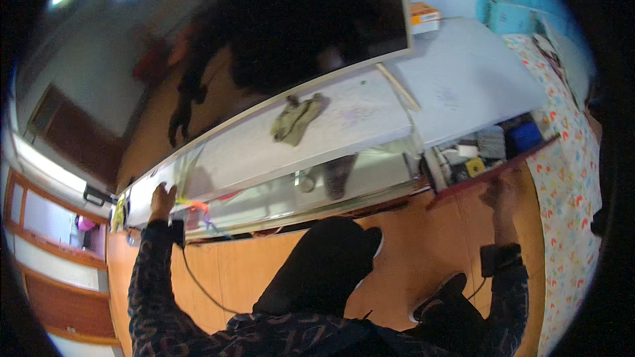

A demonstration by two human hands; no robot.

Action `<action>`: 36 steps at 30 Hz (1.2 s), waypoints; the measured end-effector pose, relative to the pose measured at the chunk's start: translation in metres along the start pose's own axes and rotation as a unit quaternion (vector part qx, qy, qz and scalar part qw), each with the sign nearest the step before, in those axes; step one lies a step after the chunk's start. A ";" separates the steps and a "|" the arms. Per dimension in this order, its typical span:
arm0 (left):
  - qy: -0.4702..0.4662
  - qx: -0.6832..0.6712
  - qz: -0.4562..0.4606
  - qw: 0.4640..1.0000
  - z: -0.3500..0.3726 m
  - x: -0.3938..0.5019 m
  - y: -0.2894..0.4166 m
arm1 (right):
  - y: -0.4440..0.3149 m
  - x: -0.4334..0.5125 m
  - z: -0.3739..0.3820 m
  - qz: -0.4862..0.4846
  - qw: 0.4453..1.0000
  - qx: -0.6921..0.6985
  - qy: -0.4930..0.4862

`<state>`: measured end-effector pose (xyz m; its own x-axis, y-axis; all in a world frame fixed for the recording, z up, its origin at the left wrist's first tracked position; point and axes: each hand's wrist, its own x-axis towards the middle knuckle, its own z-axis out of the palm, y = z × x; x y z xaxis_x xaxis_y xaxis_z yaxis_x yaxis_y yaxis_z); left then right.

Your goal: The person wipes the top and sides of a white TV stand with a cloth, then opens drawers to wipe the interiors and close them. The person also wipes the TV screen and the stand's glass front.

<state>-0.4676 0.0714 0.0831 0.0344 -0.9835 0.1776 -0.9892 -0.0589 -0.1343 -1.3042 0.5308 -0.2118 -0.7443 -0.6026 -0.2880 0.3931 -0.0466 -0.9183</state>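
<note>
My left hand [162, 203] rests at the left end of a long white TV stand [347, 114], thumb and fingers apart, with nothing visible in it. Multicoloured ribbon or cord [198, 206] hangs just right of it. On the other side, my blurred right hand [503, 196] is at the dark red front of a pulled-out drawer [488, 174]; whether its fingers grip the edge is unclear. Inside lie a yellow square item [475, 167], a grey box-like item [491, 141] and a blue item [526, 138]. A crumpled greenish cloth [296, 121] lies on the stand.
A large dark television [297, 25] stands behind the cloth. Below the stand's top runs a glass-fronted shelf [367, 173]. An orange and white box [424, 17] sits at the back right. A patterned bed cover [565, 198] borders the right side. My knees are close to the stand.
</note>
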 end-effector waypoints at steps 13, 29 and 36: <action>-0.007 -0.201 0.490 0.848 -0.093 -0.103 0.283 | -0.068 0.004 0.127 -0.037 0.997 -0.057 -0.044; -0.035 -0.216 0.601 0.769 -0.048 -0.046 0.478 | -0.035 -0.017 0.120 -0.034 0.990 -0.107 -0.084; 0.234 0.096 0.644 0.722 -0.057 -0.008 0.534 | -0.044 -0.039 0.094 0.020 0.986 -0.112 -0.118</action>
<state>-1.0044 0.0572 0.0661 -0.9929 -0.0806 0.0880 -0.1176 0.7864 -0.6064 -1.2423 0.4814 -0.1346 -0.5737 -0.7701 -0.2790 0.2705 0.1433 -0.9520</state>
